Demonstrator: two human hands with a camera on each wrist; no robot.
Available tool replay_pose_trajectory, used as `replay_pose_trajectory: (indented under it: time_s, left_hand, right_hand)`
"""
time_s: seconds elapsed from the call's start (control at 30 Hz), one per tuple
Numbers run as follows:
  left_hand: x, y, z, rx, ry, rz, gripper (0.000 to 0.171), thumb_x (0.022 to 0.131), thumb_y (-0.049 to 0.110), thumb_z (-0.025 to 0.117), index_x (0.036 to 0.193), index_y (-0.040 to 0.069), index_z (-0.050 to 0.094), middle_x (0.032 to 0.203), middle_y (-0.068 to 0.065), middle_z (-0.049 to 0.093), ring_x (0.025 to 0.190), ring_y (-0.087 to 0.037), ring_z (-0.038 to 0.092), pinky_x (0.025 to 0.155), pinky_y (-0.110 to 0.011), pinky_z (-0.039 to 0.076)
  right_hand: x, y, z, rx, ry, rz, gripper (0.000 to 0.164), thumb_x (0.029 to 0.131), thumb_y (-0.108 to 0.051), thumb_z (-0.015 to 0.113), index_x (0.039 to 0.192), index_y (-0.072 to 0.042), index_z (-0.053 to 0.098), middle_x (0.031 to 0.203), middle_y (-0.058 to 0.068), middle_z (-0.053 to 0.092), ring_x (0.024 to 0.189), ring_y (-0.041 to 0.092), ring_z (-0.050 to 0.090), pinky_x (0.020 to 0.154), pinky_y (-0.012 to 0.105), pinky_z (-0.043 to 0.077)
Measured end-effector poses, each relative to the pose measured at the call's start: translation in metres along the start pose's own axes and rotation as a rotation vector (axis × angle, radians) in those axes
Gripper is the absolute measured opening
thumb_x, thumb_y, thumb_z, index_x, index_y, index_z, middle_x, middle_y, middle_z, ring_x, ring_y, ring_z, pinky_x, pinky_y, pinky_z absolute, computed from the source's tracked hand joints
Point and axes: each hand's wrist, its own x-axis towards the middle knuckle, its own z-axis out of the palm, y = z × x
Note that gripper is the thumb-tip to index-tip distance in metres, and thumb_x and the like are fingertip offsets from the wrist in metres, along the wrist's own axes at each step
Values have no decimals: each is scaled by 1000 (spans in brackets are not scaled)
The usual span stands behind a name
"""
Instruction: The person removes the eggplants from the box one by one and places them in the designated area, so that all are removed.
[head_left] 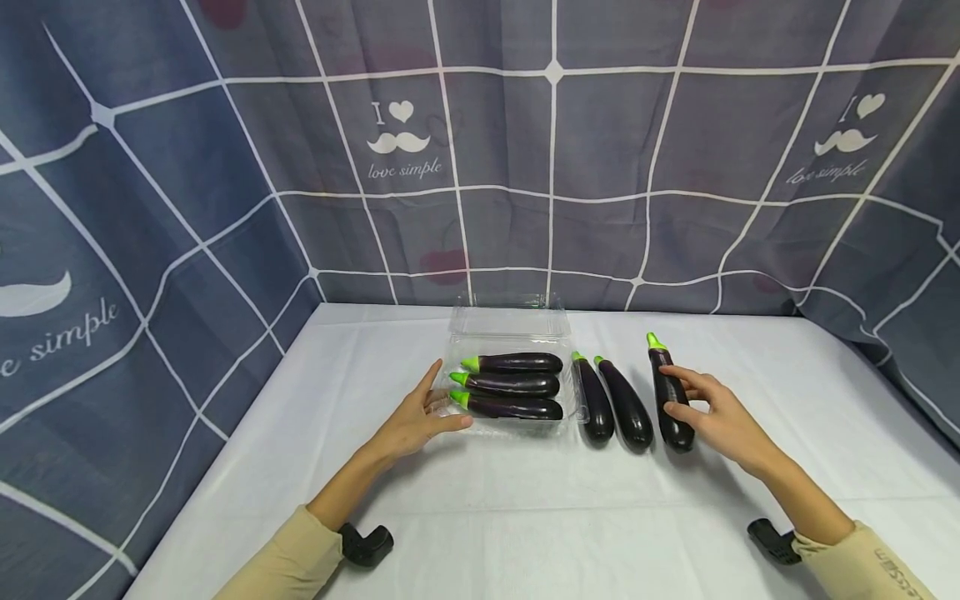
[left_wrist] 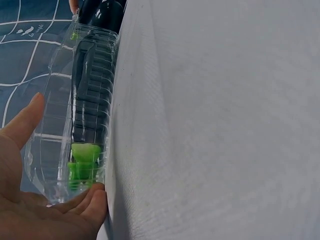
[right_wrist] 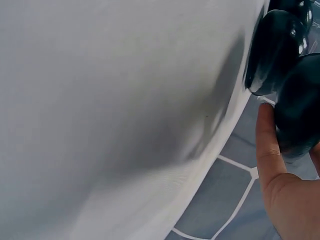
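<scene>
A clear plastic clamshell box (head_left: 510, 325) lies open on the table, with three dark eggplants (head_left: 517, 385) side by side in its tray, green stems to the left. My left hand (head_left: 416, 421) rests against the box's left end. In the left wrist view its fingertips (left_wrist: 95, 205) touch that end near the green stems, while the thumb stands apart. Over on the right, my right hand (head_left: 708, 412) grips an eggplant (head_left: 670, 404) between thumb and fingers, its green stem pointing away. The right wrist view shows the blunt end of this held eggplant (right_wrist: 300, 107) close up.
Two more eggplants, one (head_left: 595, 400) beside the box and another (head_left: 626, 406) to its right, lie between the box and my right hand. White cloth covers the table (head_left: 525, 517). A grey checked curtain (head_left: 495, 150) hangs behind and at both sides.
</scene>
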Motion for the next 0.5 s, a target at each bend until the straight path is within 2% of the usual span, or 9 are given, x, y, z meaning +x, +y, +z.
replay_pose_trajectory:
  time_s: [0.2, 0.5]
  left_hand:
    - [-1, 1, -1, -5, 0, 7, 108, 85, 31, 80, 160, 23, 3, 153, -26, 32, 142, -42, 28, 104, -61, 35]
    - [-1, 1, -1, -1, -6, 6, 109, 84, 32, 80, 161, 23, 3, 152, -26, 34, 141, -43, 29, 103, -61, 37]
  right_hand:
    - [2, 6, 1, 1, -25, -1, 58, 95, -17, 66, 146, -1, 45, 122, 25, 53, 116, 47, 50, 85, 48, 43]
    - [5, 13, 3, -30, -42, -19, 55, 95, -17, 66, 144, 0, 47, 126, 30, 53, 113, 46, 53, 82, 48, 46]
